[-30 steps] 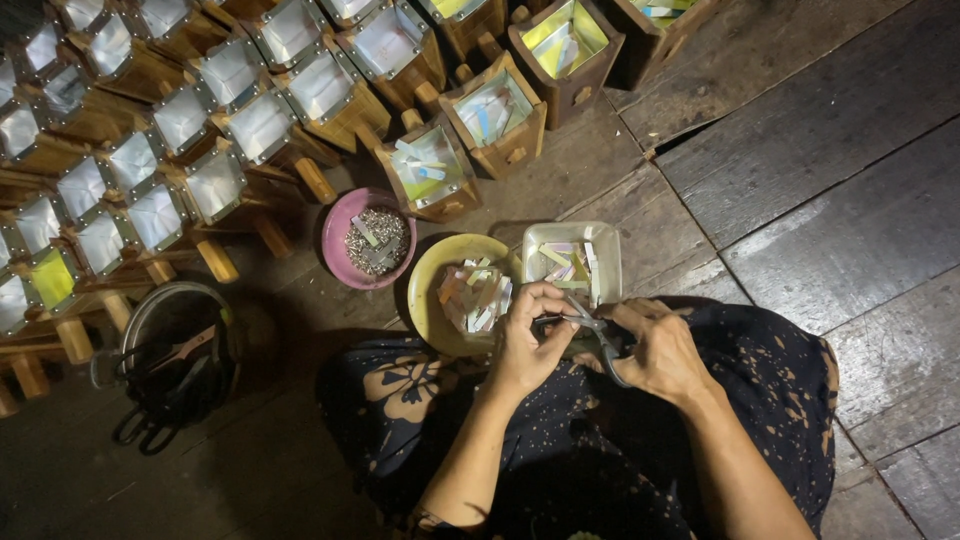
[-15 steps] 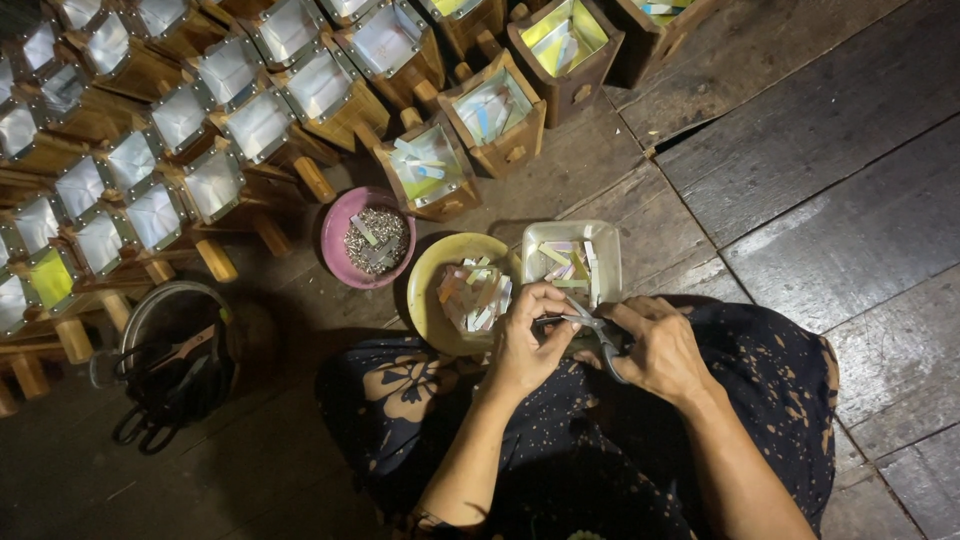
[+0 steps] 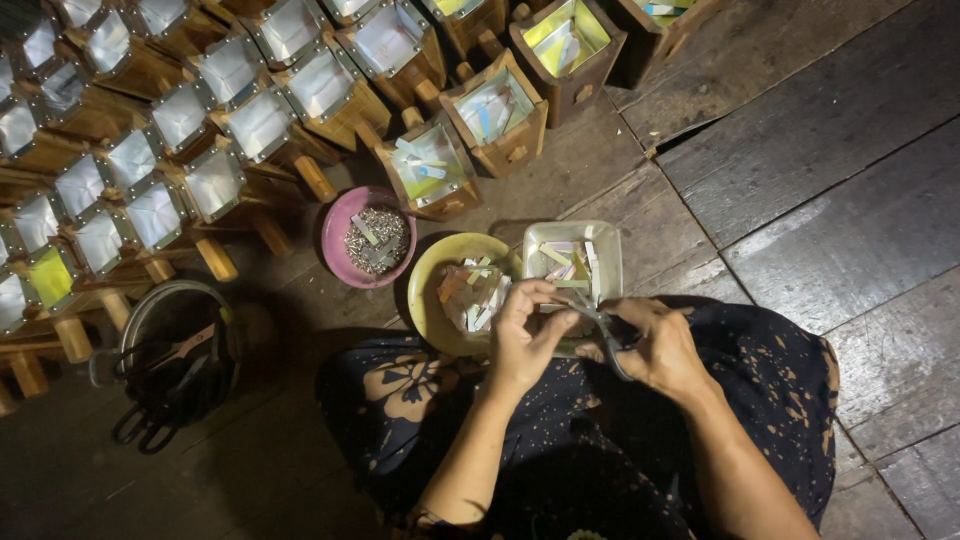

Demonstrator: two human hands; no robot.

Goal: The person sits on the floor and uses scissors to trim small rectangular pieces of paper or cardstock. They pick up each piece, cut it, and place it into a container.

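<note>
Floor: the dark wooden planks [image 3: 820, 170] lay under everything, unchanged from the frame before.
Boxes: the rows of wooden boxes [image 3: 230, 110] with pale paper inside filled the far left, where they had been a moment earlier.
My lap: my dark patterned cloth [image 3: 760, 370] covered the near middle, and both my hands worked above it.
Pot: a round metal pot [image 3: 170, 340] holding dark tools stood at the near left, well apart from my hands.
Yellow bowl: the yellow bowl [image 3: 430, 290] of paper slips sat just left of my left hand, unmoved.
Pink bowl: the pink bowl [image 3: 345, 215] of small grey bits stayed to its far left.
White tray: the white tray [image 3: 610, 245] of coloured strips sat just beyond my hands.
Left hand: my left hand [image 3: 525, 335] pinched a small strip, fingers closed on it, in nearly the same place as before.
Right hand: my right hand [image 3: 660, 345] gripped the scissors [image 3: 600, 325], which met the strip between my hands.
</note>
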